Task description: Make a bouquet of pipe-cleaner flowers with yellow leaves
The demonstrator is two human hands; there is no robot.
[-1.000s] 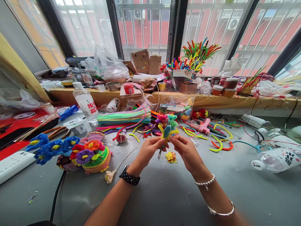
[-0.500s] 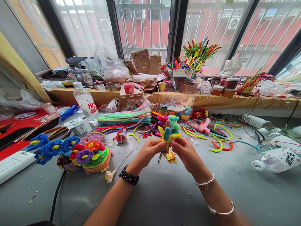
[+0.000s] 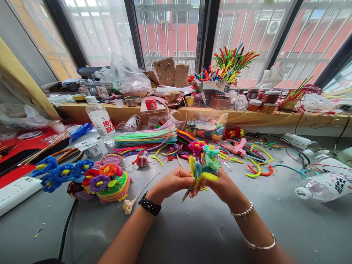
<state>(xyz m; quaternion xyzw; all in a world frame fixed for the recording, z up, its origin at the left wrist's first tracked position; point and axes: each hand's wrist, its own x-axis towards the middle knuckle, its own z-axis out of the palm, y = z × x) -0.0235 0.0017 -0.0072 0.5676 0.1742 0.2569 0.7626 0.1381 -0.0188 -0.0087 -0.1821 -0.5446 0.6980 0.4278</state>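
Between my two hands, above the grey table, is a small pipe-cleaner flower bouquet [image 3: 211, 158] with pink and mint blooms, blue pieces and yellow leaves. My left hand [image 3: 180, 182] pinches it near the base of the yellow leaves; the stems stick out below, toward the lower left. My right hand [image 3: 221, 185] closes round the bouquet's other side, its fingertips partly hidden behind the yellow leaf. The bouquet leans to the right at the top. Behind the hands, a little yellow crumbly pile is mostly covered.
Blue pipe-cleaner flowers [image 3: 66, 171] and a colourful flower piece [image 3: 114, 187] lie to the left. A bundle of pastel pipe cleaners [image 3: 145, 135] is behind. A pink glue gun [image 3: 237, 148] rests at the back right, plastic bottles [image 3: 324, 187] at the far right.
The bouquet has turned and tilted so its blooms lean right and show more fully. My right hand has shifted slightly right and down, covering more of the yellow pile.
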